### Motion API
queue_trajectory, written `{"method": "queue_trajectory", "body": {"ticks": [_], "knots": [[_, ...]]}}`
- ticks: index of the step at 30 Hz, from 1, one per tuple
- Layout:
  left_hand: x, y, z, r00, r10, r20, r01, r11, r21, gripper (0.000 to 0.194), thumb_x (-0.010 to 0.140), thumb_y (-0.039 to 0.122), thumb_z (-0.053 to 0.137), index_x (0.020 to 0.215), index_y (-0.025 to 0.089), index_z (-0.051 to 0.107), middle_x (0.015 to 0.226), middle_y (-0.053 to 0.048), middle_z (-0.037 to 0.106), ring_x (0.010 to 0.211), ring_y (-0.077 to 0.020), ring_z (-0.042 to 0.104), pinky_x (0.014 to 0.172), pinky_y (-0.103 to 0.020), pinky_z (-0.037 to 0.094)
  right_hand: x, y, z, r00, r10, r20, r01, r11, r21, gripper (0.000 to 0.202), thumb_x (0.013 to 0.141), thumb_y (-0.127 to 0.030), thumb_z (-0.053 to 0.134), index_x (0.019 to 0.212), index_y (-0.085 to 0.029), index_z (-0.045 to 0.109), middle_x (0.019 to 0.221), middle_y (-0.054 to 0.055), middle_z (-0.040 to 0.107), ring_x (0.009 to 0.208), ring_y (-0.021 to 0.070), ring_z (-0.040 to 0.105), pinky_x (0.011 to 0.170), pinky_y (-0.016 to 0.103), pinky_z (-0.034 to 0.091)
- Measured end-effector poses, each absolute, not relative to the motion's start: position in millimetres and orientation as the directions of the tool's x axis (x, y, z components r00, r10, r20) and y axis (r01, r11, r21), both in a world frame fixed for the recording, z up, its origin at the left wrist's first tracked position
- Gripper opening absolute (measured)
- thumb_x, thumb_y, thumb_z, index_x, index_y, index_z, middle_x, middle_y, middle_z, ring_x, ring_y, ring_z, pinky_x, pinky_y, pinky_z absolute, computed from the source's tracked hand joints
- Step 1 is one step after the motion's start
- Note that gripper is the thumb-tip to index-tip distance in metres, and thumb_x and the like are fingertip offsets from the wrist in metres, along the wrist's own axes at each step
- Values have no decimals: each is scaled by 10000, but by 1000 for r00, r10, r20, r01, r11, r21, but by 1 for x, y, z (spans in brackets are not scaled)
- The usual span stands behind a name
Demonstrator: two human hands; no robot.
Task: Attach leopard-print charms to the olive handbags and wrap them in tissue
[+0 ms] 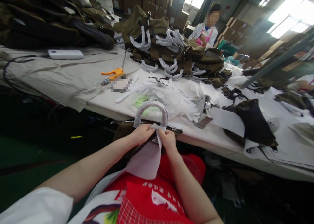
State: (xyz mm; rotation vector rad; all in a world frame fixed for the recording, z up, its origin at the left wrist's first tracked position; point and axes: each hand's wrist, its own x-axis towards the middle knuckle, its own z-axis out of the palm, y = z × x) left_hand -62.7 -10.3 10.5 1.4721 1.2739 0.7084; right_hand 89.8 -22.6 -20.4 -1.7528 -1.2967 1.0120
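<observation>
My left hand (143,133) and my right hand (168,140) are close together, both pinching a thin white sheet (146,160) that hangs down over my lap. Beneath it lies an olive-brown bag (122,129) with a dark zipped edge, leaning at the table's front edge and mostly covered by my arms and the sheet. Its handle (152,105), wrapped in whitish film, arches up just beyond my fingers. A bit of metal hardware shows between my hands.
Olive bags with wrapped handles (169,50) are stacked across the table (93,73). Nearby lie an orange air gun (117,73), clear plastic (169,101), a metal tape dispenser (205,112) and a white device (65,54). A dark bag (257,122) sits right. A person (204,34) stands behind.
</observation>
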Motion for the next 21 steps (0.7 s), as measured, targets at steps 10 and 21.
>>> {"method": "queue_trajectory", "body": {"ticks": [10, 21], "knots": [[-36, -1, 8, 140, 973, -185, 313, 134, 940, 503, 777, 371, 545, 1184, 85, 617, 701, -32, 646, 676, -206, 593, 683, -308, 456, 84, -32, -21, 254, 965, -57, 374, -153, -915, 410, 768, -500, 574, 589, -138, 648, 520, 0, 589, 518, 145, 512, 492, 219, 358], [-42, -13, 8, 231, 970, -82, 581, -70, 811, 543, 781, 185, 524, 1317, 100, 525, 749, -66, 680, 755, -254, 634, 726, -314, 433, 88, -35, -32, 177, 984, 33, 411, -43, -911, 433, 869, -472, 411, 616, -179, 605, 574, 16, 609, 553, 164, 510, 535, 246, 370]]}}
